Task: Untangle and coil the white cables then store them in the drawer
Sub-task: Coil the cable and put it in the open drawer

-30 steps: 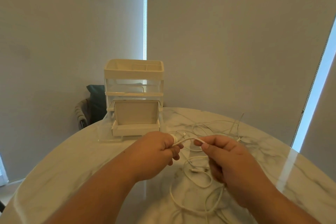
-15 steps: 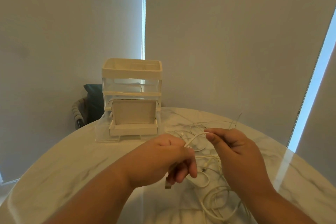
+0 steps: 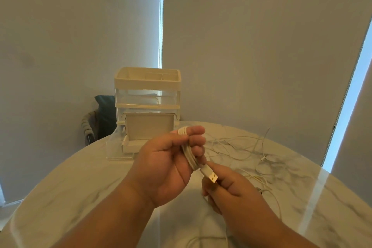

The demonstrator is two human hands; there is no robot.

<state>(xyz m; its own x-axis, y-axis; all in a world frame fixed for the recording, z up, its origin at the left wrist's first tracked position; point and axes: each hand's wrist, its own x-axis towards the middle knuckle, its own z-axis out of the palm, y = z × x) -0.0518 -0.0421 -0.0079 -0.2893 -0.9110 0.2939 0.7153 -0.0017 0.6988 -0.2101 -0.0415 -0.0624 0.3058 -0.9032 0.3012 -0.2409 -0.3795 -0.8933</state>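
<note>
Holds a coiled white cable [image 3: 189,153] in the left hand [image 3: 167,167], raised in front of the drawer unit [image 3: 147,106] and a little to its right. Grips with all fingers curled round the loops, several turns wound over the hand and showing at the top beside the thumb. Pinches the cable's USB plug [image 3: 209,175] in the right hand [image 3: 229,189], thumb and forefinger closed on the plug's white body, metal end pointing away from the drawer unit, back toward the camera. Remaining right fingers curled under; cannot tell whether touching the cable.

Both hands above the marble table [image 3: 70,187], on the near side of the drawer unit, the right one lower and farther from it than the left, plug just beside the bottom of the coil.

To the right of the drawer unit, flat on the table: loose white cables [image 3: 239,143], thin overlapping loops, well apart from the coil. More loops farther forward from the unit, partly hidden by the right forearm.

At the foot of the drawer unit: bottom drawer [image 3: 149,129], drawn out toward the person, pale inside showing. Higher up, clear tiers and a cream top tray [image 3: 147,81] split into compartments.

Behind the drawer unit to its left, a chair [image 3: 100,119] with a dark cushion. Behind the unit, grey window blinds [image 3: 261,46], bright slits of daylight between them.
</note>
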